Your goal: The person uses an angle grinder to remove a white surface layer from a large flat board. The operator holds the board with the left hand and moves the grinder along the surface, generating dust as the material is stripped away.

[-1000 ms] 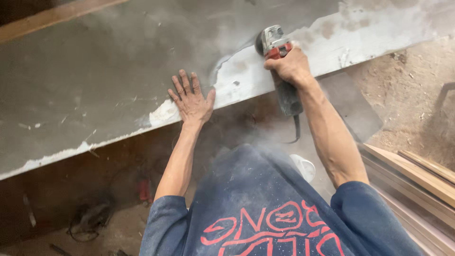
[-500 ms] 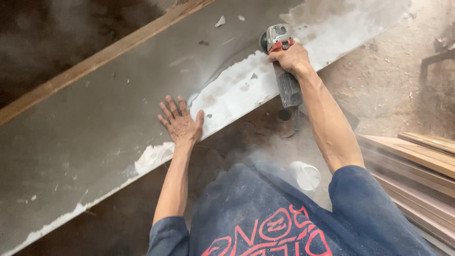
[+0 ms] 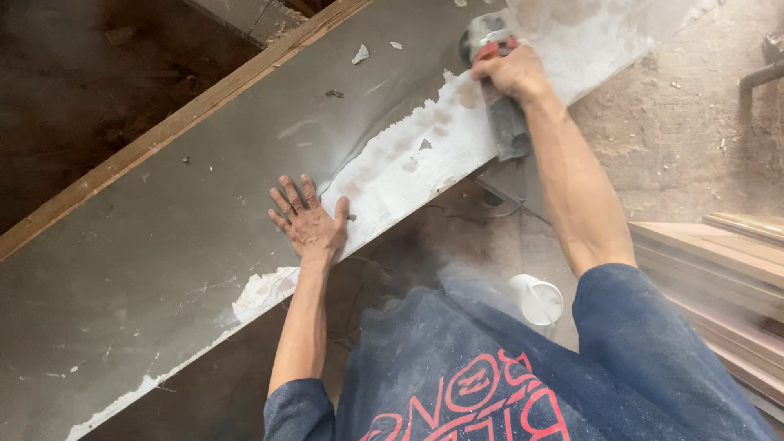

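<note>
**Grinding the coating off a long grey panel**

The right hand (image 3: 513,72) is wrapped tightly around the body of a grey handheld angle grinder with a red switch (image 3: 493,61), its disc end pressed onto the long flat grey panel (image 3: 147,245) near the panel's near edge. The grinder's grey handle runs back under the wrist toward the person, and a dark power cord (image 3: 502,200) loops below the panel's edge. The left hand (image 3: 309,220) lies flat on the panel, fingers spread and holding nothing, right at the boundary between the dark grey coating and the pale stripped band (image 3: 408,163) that runs along the near edge up to the grinder.

Judging by this, the step in hand is stripping the surface layer, with the tool at the far end of the cleared band and the open palm steadying the panel. Grey coating covers most of the panel, so the work looks well short of finished. A further pass would seem to call for a firm hold on the tool, the disc kept shallow against the surface, and the bracing hand kept well apart from the disc.

A brown wooden strip (image 3: 188,122) borders the far edge. Stacked pale wooden boards (image 3: 719,253) lie at the right, a white plastic cup (image 3: 536,298) stands on the dusty floor, and fine dust hangs over the dark blue shirt (image 3: 490,359).
</note>
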